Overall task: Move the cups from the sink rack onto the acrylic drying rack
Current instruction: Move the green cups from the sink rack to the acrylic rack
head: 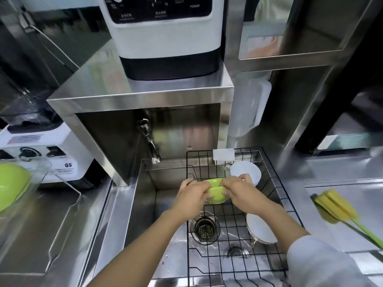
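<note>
A green cup (215, 193) sits above the black wire sink rack (273, 183), held between both hands. My left hand (191, 196) grips its left side and my right hand (242, 192) grips its right side and rim. A white cup (246, 172) lies on the rack just behind my right hand. Another white cup (260, 228) lies on the rack nearer me, under my right forearm. The clear acrylic drying rack (47, 193) stands on the left counter, and a green cup (12, 185) rests in it at the far left edge.
A faucet (150, 141) pokes out over the sink's back left, under a steel shelf (141, 96) carrying a white machine (165, 38). The drain (204, 227) lies below the rack. A yellow-green brush (339, 210) lies on the right counter. A white blender base (45, 154) stands behind the acrylic rack.
</note>
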Motion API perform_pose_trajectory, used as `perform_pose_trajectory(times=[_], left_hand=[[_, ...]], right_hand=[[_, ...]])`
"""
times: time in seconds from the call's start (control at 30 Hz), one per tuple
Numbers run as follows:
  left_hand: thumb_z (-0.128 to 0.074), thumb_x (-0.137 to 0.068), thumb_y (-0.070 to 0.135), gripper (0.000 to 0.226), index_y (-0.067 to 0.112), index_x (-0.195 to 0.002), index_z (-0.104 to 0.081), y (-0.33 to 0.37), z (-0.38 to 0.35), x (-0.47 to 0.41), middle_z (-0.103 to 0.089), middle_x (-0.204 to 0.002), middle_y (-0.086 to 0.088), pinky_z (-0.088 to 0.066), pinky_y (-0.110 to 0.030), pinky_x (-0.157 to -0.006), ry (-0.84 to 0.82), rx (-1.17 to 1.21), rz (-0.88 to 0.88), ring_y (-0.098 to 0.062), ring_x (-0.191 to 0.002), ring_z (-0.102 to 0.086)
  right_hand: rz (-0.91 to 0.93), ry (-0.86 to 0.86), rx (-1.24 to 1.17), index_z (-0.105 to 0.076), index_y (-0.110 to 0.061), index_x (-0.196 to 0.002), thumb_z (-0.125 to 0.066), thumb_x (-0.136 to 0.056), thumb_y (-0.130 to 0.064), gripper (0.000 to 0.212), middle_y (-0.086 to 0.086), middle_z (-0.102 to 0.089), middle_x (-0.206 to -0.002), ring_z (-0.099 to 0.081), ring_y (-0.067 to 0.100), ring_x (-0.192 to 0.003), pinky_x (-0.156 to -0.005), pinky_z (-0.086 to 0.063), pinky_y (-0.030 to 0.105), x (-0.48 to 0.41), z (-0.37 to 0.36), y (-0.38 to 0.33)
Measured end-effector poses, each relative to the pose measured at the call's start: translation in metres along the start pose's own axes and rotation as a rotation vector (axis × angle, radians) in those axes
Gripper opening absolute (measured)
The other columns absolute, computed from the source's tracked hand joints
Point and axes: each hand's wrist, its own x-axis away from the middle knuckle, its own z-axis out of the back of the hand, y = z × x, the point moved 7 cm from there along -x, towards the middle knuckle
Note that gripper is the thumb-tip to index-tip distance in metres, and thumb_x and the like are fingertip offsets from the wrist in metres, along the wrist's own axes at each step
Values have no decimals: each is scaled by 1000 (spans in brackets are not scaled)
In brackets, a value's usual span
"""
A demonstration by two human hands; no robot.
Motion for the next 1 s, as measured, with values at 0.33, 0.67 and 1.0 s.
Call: perform_pose_trajectory(times=[0.33, 0.67, 1.0], left_hand=[[-50, -81, 35, 18, 22, -70, -56, 14, 60, 33, -50, -67, 6, -34, -26, -61, 178, 1032, 120, -6, -62, -42], [-39, -94, 29, 34, 12, -83, -66, -45, 156, 89, -71, -67, -1, -55, -25, -54, 491, 1599, 266, -14, -62, -67], [-40, -93, 25, 32, 5, -98, -64, -136, 249, 179, -71, -89, -12, -51, -40, -76, 576, 1757, 360, -25, -78, -66]], right_hand=[[69, 97, -508, -61, -21, -97, -60, -86, -17, 12, -1, -64, -99, -57, 7, -91, -76, -42, 18, 7, 78, -50], [355, 131, -422, -26, -43, -134, -68, -60, -57, 87, -14, -26, -142, -24, -3, -132, -106, -26, 12, 2, 96, -157], [653, 326, 5, -7, -43, -135, -69, -60, -43, 97, 15, -32, -145, -24, 19, -132, -110, -28, 37, -37, 78, -317]])
